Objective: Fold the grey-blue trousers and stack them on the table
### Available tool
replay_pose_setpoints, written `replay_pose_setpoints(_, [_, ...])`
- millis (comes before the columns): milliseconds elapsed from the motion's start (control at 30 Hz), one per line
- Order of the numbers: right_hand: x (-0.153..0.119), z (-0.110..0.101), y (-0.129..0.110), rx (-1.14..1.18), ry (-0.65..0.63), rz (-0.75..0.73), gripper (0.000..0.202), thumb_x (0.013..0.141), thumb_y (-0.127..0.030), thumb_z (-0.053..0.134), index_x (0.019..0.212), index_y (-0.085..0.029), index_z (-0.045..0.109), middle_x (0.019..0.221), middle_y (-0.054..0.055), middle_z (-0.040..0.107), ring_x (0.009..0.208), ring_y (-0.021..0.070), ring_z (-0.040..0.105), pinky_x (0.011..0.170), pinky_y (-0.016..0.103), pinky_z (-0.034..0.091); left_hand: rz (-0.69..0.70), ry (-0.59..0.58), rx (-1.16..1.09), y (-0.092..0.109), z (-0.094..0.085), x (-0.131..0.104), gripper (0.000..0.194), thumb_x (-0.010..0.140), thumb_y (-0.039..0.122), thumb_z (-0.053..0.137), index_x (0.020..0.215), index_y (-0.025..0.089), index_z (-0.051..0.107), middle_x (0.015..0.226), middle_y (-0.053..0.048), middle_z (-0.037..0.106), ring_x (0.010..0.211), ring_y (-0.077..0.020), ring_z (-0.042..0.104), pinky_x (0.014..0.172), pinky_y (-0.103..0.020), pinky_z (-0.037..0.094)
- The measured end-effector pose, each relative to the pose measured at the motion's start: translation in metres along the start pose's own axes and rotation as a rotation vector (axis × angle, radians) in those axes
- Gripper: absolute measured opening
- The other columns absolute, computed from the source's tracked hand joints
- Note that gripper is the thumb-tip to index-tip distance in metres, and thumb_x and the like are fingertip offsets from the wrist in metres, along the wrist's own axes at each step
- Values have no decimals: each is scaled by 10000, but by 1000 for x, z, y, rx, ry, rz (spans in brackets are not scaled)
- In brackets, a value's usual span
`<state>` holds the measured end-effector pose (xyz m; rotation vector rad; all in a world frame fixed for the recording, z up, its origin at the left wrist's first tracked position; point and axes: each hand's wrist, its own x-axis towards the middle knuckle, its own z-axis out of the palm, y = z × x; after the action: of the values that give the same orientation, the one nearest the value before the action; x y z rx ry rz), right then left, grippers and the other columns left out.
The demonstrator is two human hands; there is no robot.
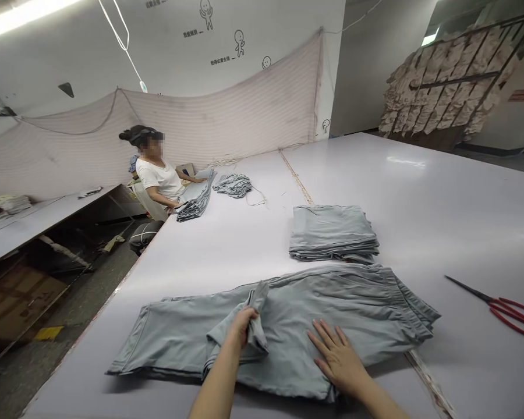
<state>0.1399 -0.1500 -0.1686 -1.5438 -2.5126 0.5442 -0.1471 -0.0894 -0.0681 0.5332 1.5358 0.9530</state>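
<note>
Grey-green trousers (297, 349) lie across the near part of the table, their gathered elastic waistband (402, 297) to the right and a leg hem at the left. My left hand (244, 326) is closed around a bunched trouser leg, lifting its end and folding it over the other leg. Flat on the cloth, near the crotch and seat, rests my right hand (338, 355) with its fingers spread. Just beyond the trousers sits a stack of folded grey-green garments (334, 230). Other layers of trousers seem to lie under the top pair.
Red-handled scissors (506, 308) lie at the right. A co-worker (157, 171) sits at the table's far left edge, hands on a pile of grey garments (196, 201); a bundle (233, 185) lies beside it. Fabric hangs on a rack (445, 81) at the back right.
</note>
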Motion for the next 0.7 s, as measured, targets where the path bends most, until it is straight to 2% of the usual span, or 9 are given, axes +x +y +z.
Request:
replay_pose_setpoints(67, [2,-8,-3,2,-81,34,598,867,-440,479,1444,-326,370,1555,46,238,1432,302,226,1134,580,203,-63,-10,-104,16,-30,-4,77,693,128,514,659,159,576,542,-50,578,709,-274,661,819,-448,525])
replay_pose_setpoints(167, [11,-25,-17,-35,-184,146,576,848,-380,486,1409,-254,454,1529,83,334,1407,323,292,1106,557,276,-88,-13,-234,41,-80,-17,117,751,199,519,717,138,613,583,-96,655,759,-285,690,811,-425,555])
replay_pose_setpoints(233, [22,-34,-33,-79,-176,225,528,848,-290,461,1363,-192,516,1436,141,479,1315,336,435,1046,523,371,-60,5,-337,58,-119,-29,128,769,213,531,773,145,639,613,-87,695,833,-281,704,848,-400,563])
replay_pose_setpoints(300, [36,-38,-53,-104,-128,259,502,857,-221,418,1341,-155,533,1341,175,563,1218,332,526,986,488,431,-10,67,-490,74,-162,-41,148,773,183,536,841,153,664,636,-62,723,881,-270,710,881,-379,565])
replay_pose_setpoints(400, [61,-30,-90,-82,-85,211,503,863,-167,387,1348,-134,516,1365,178,541,1224,316,521,981,449,444,62,191,-648,96,-226,-56,283,769,130,531,1015,157,669,703,-38,759,918,-268,711,900,-393,572])
replay_pose_setpoints(467, [81,-22,-118,-40,-79,131,499,870,-152,374,1350,-141,511,1392,163,519,1237,300,511,1003,432,431,154,228,-582,109,-262,-61,399,752,102,553,1138,170,633,770,-22,774,923,-270,710,889,-408,581])
replay_pose_setpoints(567, [116,-10,-161,27,-75,8,495,876,-128,357,1344,-172,512,1377,140,536,1214,272,530,1007,408,431,215,237,-443,121,-302,-59,556,699,94,638,1243,188,575,832,-18,779,906,-285,711,858,-415,597])
replay_pose_setpoints(700, [164,-2,-211,28,-107,-40,526,850,-75,355,1343,-188,500,1410,138,498,1208,262,538,973,384,454,57,199,-305,122,-330,-44,617,676,89,669,1278,137,540,813,-64,775,860,-304,717,816,-410,607])
